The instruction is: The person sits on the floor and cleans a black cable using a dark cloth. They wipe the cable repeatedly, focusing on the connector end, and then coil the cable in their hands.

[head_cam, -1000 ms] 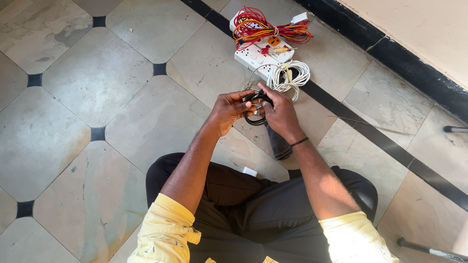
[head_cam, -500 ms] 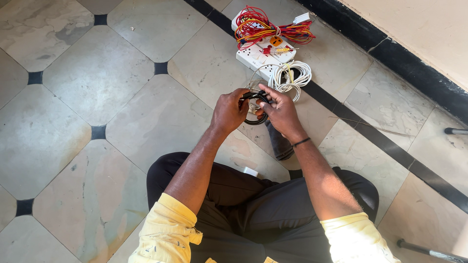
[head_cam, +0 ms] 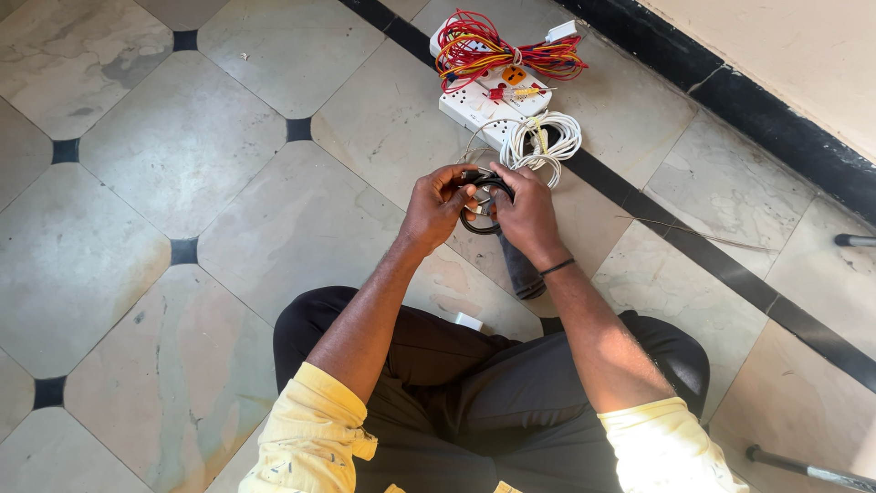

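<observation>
Both hands clenched on black cable coil point(head_cam: 478, 208): left hand point(head_cam: 432, 208) at nine o'clock, right hand point(head_cam: 523, 212) at three. Best keeping loops tight, even.

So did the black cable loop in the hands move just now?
No, hardly. The black cable loop sits between the left hand and right hand, just below the white cable coil as before.

One head camera, looking down

A single head-worn view faces steeply down over the seated person's lap at lower centre, near the left hand point(head_cam: 433, 208) and right hand point(head_cam: 527, 215) mid-frame; the wall point(head_cam: 785, 55) crosses the upper right.
</observation>
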